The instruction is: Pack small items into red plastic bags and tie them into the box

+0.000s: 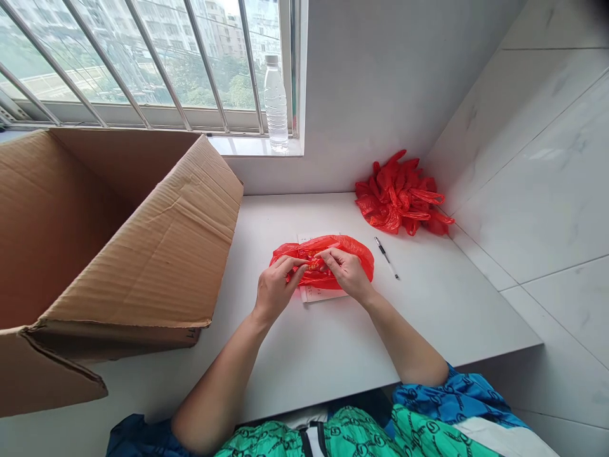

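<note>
A red plastic bag (352, 249) lies bunched on the white table in front of me, partly over a printed paper sheet (314, 294). My left hand (280, 285) pinches part of the bag between thumb and fingers at its left middle. From the right, my right hand (346, 271) pinches the same bag, its fingertips close to those of the left. Whether anything is inside the bag, I cannot tell. To the right of the bag a pen (387, 258) rests on the table.
A big open cardboard box (157, 254) stands on the left. At the back right, by the wall, sits a heap of red plastic bags (397, 197). A clear water bottle (276, 105) stands on the sill of the barred window. The white table (428, 317) ends near my body.
</note>
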Action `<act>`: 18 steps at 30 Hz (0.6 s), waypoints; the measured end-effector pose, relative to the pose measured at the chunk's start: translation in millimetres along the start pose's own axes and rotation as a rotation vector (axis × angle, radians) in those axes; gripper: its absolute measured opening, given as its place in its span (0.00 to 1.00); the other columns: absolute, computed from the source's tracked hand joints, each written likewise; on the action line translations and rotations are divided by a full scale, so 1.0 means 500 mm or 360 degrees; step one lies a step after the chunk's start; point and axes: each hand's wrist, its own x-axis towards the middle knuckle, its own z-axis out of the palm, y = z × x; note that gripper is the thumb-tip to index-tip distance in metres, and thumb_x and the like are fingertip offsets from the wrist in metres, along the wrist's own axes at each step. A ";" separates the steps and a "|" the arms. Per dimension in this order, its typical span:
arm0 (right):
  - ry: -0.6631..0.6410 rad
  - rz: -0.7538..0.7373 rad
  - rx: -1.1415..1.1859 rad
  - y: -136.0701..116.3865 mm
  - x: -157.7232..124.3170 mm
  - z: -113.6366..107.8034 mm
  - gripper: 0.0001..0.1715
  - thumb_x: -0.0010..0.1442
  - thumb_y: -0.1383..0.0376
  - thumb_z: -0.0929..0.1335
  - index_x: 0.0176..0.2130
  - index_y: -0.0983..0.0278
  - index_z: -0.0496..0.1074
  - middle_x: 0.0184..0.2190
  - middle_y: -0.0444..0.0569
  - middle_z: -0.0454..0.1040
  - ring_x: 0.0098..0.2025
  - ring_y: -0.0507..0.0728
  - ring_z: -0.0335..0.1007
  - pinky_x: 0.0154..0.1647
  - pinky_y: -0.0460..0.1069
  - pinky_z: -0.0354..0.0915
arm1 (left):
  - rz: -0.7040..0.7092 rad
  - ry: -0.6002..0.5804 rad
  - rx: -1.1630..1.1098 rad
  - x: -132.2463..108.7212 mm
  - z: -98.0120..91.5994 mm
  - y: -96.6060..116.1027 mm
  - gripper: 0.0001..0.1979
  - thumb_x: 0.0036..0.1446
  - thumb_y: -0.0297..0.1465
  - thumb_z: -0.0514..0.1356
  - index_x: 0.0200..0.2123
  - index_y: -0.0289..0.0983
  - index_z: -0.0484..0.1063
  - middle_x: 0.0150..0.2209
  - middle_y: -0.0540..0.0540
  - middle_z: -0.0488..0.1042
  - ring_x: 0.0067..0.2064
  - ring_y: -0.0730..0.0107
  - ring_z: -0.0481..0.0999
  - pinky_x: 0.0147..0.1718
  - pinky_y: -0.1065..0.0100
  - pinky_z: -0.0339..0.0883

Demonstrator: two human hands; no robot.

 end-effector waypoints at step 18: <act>0.0039 -0.0029 -0.0084 0.007 0.001 0.003 0.26 0.68 0.47 0.59 0.27 0.60 0.66 0.24 0.42 0.67 0.26 0.52 0.64 0.29 0.47 0.64 | -0.0406 0.0010 -0.0578 0.006 -0.005 -0.001 0.18 0.65 0.45 0.54 0.37 0.38 0.75 0.30 0.48 0.75 0.27 0.73 0.69 0.28 0.71 0.64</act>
